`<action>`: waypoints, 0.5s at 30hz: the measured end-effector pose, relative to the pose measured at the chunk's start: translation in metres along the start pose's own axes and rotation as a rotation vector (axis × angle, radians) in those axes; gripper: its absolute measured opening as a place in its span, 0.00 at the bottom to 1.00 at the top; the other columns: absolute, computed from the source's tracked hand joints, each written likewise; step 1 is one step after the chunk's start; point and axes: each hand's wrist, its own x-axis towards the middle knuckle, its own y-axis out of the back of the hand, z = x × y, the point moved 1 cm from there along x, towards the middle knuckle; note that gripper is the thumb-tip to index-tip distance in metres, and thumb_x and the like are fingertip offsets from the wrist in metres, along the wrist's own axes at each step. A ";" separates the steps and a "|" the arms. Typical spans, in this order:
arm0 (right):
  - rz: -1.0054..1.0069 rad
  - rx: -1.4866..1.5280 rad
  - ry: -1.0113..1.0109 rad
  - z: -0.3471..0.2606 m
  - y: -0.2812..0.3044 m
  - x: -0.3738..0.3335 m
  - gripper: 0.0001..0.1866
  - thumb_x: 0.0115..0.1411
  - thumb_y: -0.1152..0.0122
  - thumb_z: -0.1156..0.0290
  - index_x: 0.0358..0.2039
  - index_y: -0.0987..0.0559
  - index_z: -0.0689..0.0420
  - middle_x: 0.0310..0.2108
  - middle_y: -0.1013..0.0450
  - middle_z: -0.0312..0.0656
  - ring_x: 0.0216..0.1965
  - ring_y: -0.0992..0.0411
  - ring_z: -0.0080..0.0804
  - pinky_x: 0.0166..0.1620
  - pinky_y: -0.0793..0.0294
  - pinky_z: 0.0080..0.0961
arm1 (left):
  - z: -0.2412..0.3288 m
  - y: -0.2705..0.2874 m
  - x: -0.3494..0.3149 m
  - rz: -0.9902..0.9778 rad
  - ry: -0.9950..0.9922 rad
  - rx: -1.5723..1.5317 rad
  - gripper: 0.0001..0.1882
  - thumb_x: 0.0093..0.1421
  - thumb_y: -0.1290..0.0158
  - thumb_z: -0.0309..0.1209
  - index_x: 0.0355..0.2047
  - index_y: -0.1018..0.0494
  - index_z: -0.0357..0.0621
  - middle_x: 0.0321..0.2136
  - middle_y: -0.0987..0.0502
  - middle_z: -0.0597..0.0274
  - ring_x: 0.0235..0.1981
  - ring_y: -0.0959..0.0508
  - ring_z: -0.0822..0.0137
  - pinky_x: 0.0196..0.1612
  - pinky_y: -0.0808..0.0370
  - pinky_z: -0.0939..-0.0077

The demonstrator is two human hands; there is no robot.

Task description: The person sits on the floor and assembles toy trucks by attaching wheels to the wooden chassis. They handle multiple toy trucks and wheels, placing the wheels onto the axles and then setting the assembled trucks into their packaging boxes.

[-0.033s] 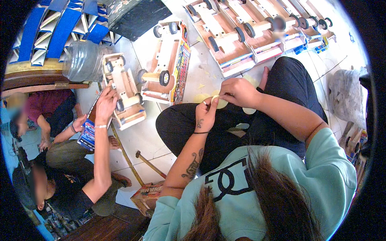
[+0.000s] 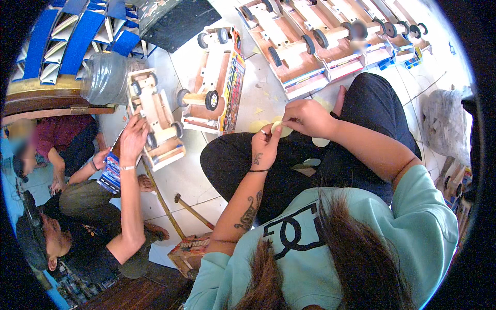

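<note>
Above my crossed legs, my left hand (image 2: 265, 142) and my right hand (image 2: 308, 120) meet at a small, pale yellow round piece (image 2: 277, 127) that looks like thin paper or a sticker. Thumb and fingers of both hands pinch it. Its exact kind is too small to make out. Another pale round piece (image 2: 320, 141) lies on my dark trousers, and similar yellow ones show on the floor behind my hands. Beyond my left knee an upside-down wooden toy truck (image 2: 227, 103) rests on the floor, its black wheels upward; neither of my hands touches it.
At left a co-worker's hand (image 2: 133, 139) handles another wooden toy truck (image 2: 164, 111). Several upturned trucks (image 2: 289, 46) stand in a row at the far right. A hammer (image 2: 194, 211) lies on the tiles near a wooden box (image 2: 188, 256). A clear plastic jar (image 2: 106, 77) stands far left.
The co-worker's toy truck has shifted slightly left and tilted. My own hands keep nearly the same place, still pinching the yellow round piece.
</note>
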 end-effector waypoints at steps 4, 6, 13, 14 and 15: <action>0.037 0.084 -0.022 0.002 0.004 0.001 0.05 0.48 0.37 0.72 0.24 0.23 0.58 0.26 0.25 0.44 0.29 0.25 0.42 0.33 0.26 0.35 | 0.004 0.000 0.001 0.079 -0.122 0.222 0.08 0.59 0.45 0.29 0.32 0.24 0.35 0.28 0.22 0.63 0.31 0.24 0.72 0.37 0.29 0.78; 0.032 0.144 -0.085 0.002 0.004 0.001 0.05 0.48 0.37 0.73 0.24 0.23 0.59 0.26 0.25 0.43 0.28 0.25 0.40 0.33 0.26 0.33 | 0.009 0.002 0.003 0.172 -0.439 0.446 0.06 0.57 0.44 0.26 0.31 0.25 0.35 0.28 0.22 0.58 0.31 0.23 0.66 0.37 0.28 0.75; 0.041 0.251 -0.140 0.000 0.005 0.001 0.07 0.46 0.34 0.73 0.25 0.25 0.58 0.26 0.25 0.42 0.28 0.26 0.36 0.33 0.27 0.31 | 0.016 0.002 -0.001 0.181 -0.539 0.476 0.04 0.54 0.43 0.25 0.30 0.24 0.37 0.28 0.23 0.53 0.32 0.24 0.54 0.38 0.28 0.67; 0.060 0.252 -0.134 0.001 0.005 0.000 0.08 0.46 0.33 0.73 0.25 0.25 0.58 0.26 0.26 0.42 0.28 0.26 0.36 0.33 0.27 0.31 | 0.017 0.002 -0.001 0.174 -0.549 0.494 0.04 0.54 0.43 0.25 0.30 0.24 0.37 0.29 0.23 0.53 0.32 0.23 0.55 0.39 0.28 0.68; 0.040 0.257 -0.134 0.001 0.005 0.001 0.08 0.46 0.33 0.73 0.25 0.24 0.58 0.26 0.26 0.42 0.29 0.26 0.36 0.34 0.27 0.31 | 0.018 0.001 -0.001 0.170 -0.558 0.512 0.04 0.54 0.43 0.25 0.30 0.24 0.36 0.29 0.23 0.53 0.32 0.23 0.56 0.39 0.28 0.69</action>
